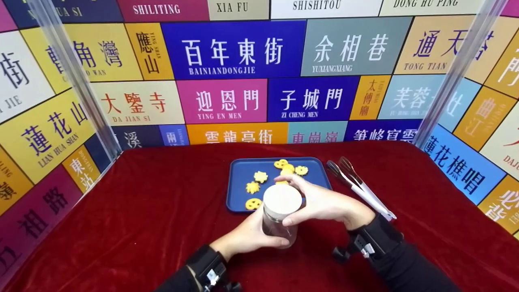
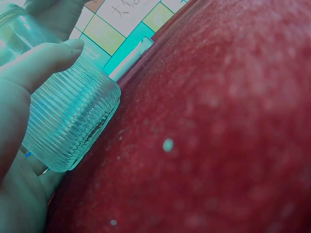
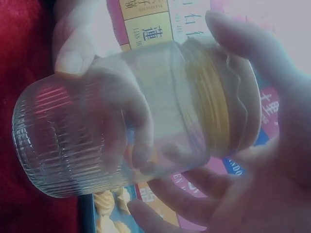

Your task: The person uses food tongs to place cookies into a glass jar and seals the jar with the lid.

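Observation:
A clear ribbed glass jar (image 3: pixel 63 141) with a pale lid (image 1: pixel 282 199) stands in front of the blue tray (image 1: pixel 239 209). My left hand (image 1: pixel 247 235) grips the jar's body, its thumb (image 2: pixel 58 56) lying across the glass. Around the lid curves my right hand (image 1: pixel 324 200), its thumb near the front rim and its fingers spread behind. In the right wrist view those fingers are loosely spread beside the jar; whether they touch the lid is hard to tell. Several yellow biscuits (image 1: pixel 260 177) lie on the tray, some partly hidden behind my right hand.
Metal tongs (image 1: pixel 361 186) with white handles lie right of the tray. Dark red cloth (image 1: pixel 142 211) covers the table. Panels with street names (image 1: pixel 233 50) stand behind and at both sides, with clear posts (image 1: pixel 454 77) at the corners.

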### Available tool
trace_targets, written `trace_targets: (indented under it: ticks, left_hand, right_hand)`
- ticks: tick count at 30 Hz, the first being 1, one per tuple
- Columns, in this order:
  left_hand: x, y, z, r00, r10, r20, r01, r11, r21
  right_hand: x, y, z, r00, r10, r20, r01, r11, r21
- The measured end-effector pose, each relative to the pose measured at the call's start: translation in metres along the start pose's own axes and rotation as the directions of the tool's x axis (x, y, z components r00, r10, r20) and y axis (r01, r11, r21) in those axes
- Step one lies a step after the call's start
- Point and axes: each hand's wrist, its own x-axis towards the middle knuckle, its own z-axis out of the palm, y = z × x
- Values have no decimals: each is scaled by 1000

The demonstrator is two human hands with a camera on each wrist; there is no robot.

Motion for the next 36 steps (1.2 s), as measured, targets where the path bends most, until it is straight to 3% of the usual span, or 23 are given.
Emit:
trace_targets:
  ticks: [6,11,23,36]
  left_hand:
    - [0,-1,-1,1000,-6,7,6,1000,15]
    - [0,-2,-1,1000,-12,2,12,1000,20]
    - [1,-3,-1,1000,17,2,-17,1000,20]
    - [0,-2,-1,1000,-5,4,5,1000,6]
  right_hand:
    - [-1,-5,7,996,9,-86,-16,997,-82]
    - [-1,-6,8,994,12,-113,-24,994,-106]
    - [-1,-3,3,999,-14,-49,10,997,-79]
    - [0,5,-3,999,-6,38,3,996,93]
